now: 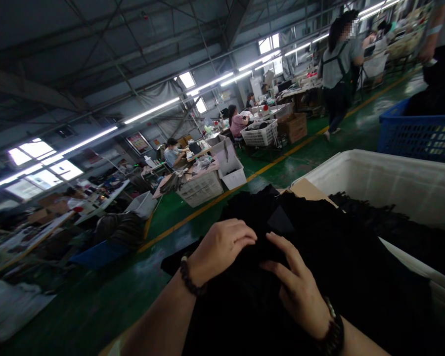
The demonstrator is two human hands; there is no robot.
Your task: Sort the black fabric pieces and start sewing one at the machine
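Black cloth [237, 301], 1 heap beneath | left hand [220, 247]: fingers curled, grip unclear | right hand [302, 287]: fingers released | 1 white bin [404, 185]

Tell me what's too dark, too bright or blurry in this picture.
Head view: the black cloth pile is so dark that its folds barely show, while the bare left hand and bare right hand stand out. Head view: the white rectangular windows and long white tube lights glare. Head view: the glossy green floor shows pale reflections; the left edge looks smeared.
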